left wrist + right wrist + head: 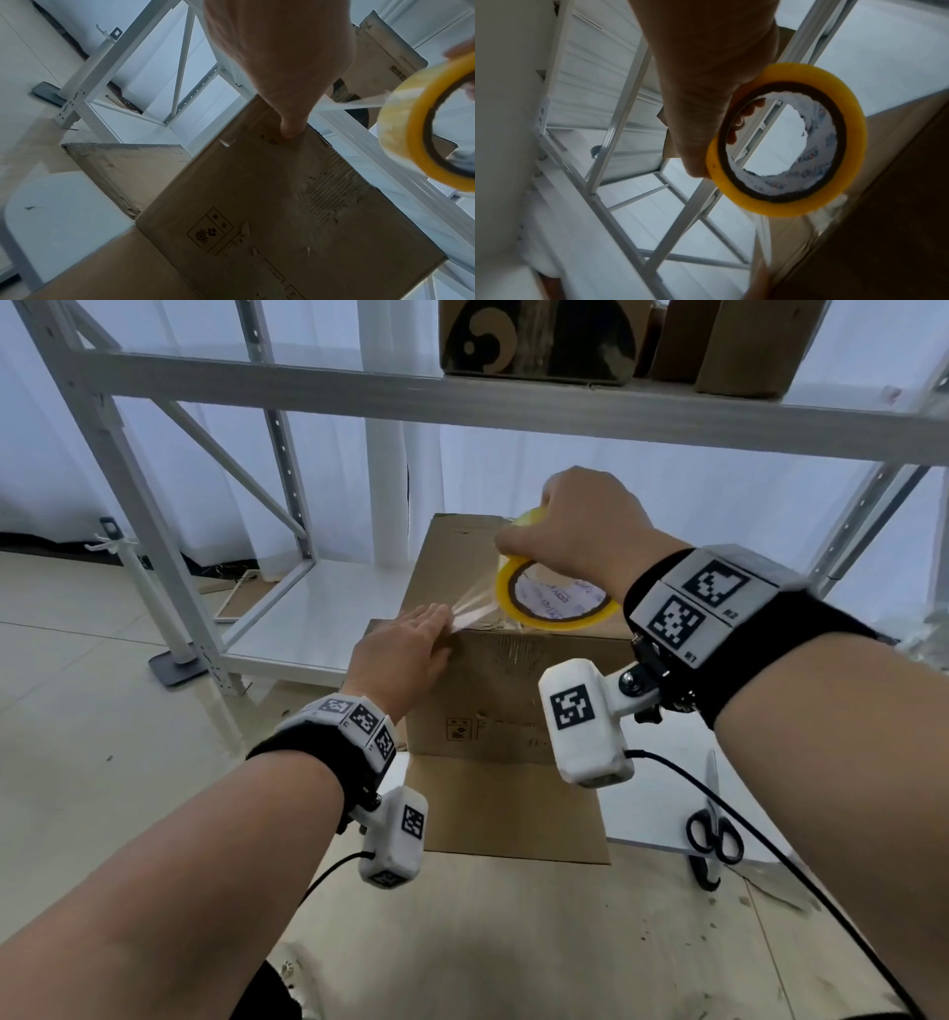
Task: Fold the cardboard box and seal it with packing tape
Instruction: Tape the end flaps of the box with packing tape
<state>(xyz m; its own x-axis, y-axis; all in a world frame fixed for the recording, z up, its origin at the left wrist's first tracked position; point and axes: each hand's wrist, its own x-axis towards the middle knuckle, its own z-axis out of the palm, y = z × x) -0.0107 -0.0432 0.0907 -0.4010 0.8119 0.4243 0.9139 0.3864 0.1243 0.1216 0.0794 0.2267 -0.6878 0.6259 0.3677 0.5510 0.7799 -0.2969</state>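
I see the cardboard box (pixel 493 670) standing on a board on the floor, under both hands. My left hand (pixel 405 649) lies flat with straight fingers, pressing the end of the clear tape strip (pixel 475 608) onto the box's top near edge. My right hand (pixel 585 526) grips the yellow tape roll (pixel 554 603) just above the box top, fingers curled through its hole. The strip runs left to right between the hands. White metal shelves (pixel 462 403) stand behind, and black scissors (pixel 714 834) lie to the right.
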